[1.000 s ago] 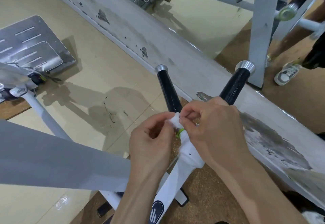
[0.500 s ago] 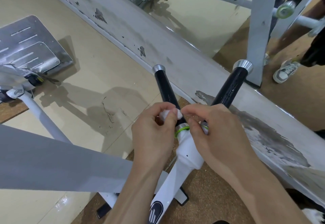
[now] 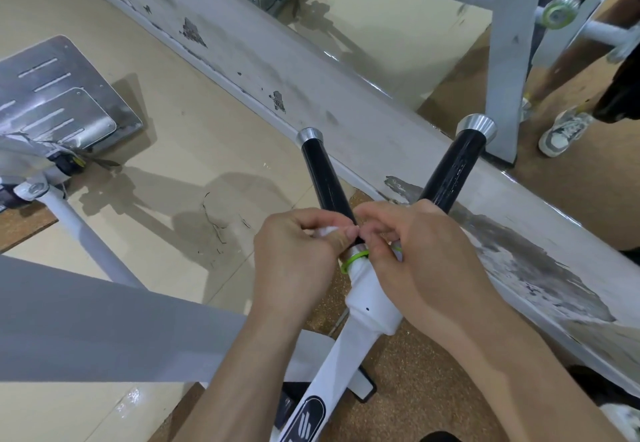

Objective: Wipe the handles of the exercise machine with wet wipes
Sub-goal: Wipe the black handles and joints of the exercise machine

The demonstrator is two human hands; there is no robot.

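Wipe [image 3: 325, 232]: white, bunched against base of black handle [image 3: 325, 181].
Left hand [image 3: 294, 261]: curled, pinched wipe.
Right hand [image 3: 422, 261]: fingertips curled beside left thumb; hold could not be told.

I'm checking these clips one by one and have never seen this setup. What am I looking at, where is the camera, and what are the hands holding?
There is no robot here. A person works bare-handed, and the single camera sits on their head, looking forward and down. The left hand pinches a small white wet wipe at the base of the left black handle of an exercise machine. The right hand has its curled fingertips at the same spot; whether it also pinches the wipe is hidden. A second black handle rises beside the first, both from a white post with a green ring. Around the machine are a beige floor, a metal footplate and a worn white ledge.
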